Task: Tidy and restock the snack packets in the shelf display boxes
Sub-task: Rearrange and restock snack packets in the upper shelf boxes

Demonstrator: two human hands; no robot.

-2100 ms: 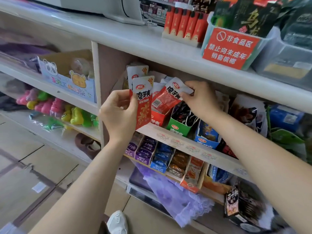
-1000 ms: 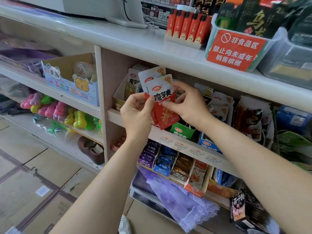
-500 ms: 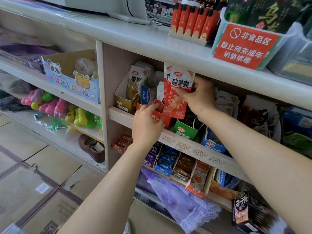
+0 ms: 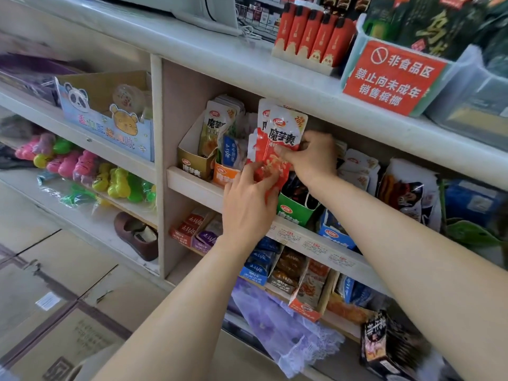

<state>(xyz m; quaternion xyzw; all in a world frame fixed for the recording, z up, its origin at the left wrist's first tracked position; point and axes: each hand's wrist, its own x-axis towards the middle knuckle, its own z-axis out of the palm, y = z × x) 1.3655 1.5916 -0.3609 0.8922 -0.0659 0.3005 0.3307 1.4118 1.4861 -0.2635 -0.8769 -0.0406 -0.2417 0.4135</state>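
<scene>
- The red packets (image 4: 286, 138) are a small stack held upright, labels facing you. They sit just above the row of display boxes on the shelf (image 4: 192, 185), between the orange box (image 4: 224, 176) and the green box (image 4: 294, 213).
- Their own slot is covered by your hands, so I cannot tell whether the bottoms are in it.
- Your right hand (image 4: 313, 158) pinches the stack at mid-height on its right side, thumb on the front. The wrist is tucked close under the bench top above.
- Your left hand (image 4: 247, 204) grips the stack's lower end, back of the hand towards you, forearm reaching up from lower left.
- Step, as I judge it: restocking, with the stack being seated in its slot.
- The next move calls for a straight push down with the bottom edges kept square, and for the lower hand to clear the opening.
- Risk: the blue-labelled packet (image 4: 229, 154) leans towards the stack and could snag it.
</scene>
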